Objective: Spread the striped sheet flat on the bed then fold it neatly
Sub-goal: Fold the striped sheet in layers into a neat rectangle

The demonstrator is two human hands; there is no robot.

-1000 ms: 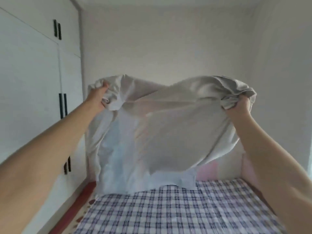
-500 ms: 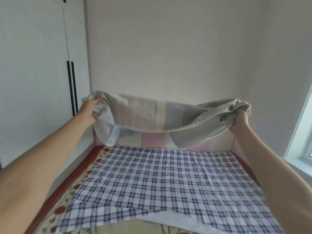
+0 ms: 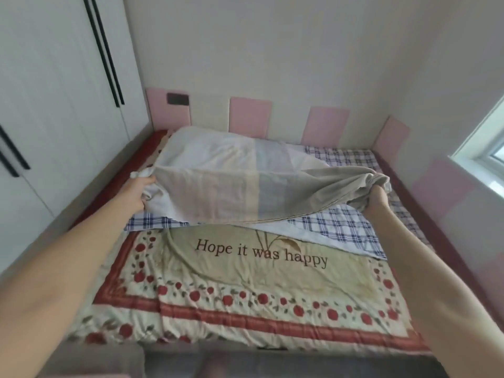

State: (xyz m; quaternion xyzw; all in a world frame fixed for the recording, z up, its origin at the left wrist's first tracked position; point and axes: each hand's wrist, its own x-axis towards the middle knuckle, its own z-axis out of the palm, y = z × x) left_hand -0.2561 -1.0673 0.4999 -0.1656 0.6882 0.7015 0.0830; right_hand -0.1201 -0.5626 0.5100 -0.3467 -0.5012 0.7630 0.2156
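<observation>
A pale striped sheet (image 3: 245, 184), banded in white, pink, cream and grey-blue, billows low over the far half of a bed, toward 12 o'clock. Its far part sags onto the mattress near the wall and its near hem is lifted clear. At the sheet's 9 o'clock corner the left hand (image 3: 135, 195) clutches a bunch of cloth, fingers curled into it. At 3 o'clock the right hand (image 3: 377, 199) grips the other bunched corner, fingertips buried in the folds. Beneath lies a blue-and-white plaid sheet (image 3: 341, 229), its near corner turned back. Toward 6 o'clock is a rumpled floral quilt (image 3: 245, 293) lettered "Hope it was happy". Pink wall panels (image 3: 249, 115) line the head of the bed, a white wardrobe (image 3: 54, 105) stands at 9 o'clock and a window (image 3: 491, 151) at 3 o'clock.
</observation>
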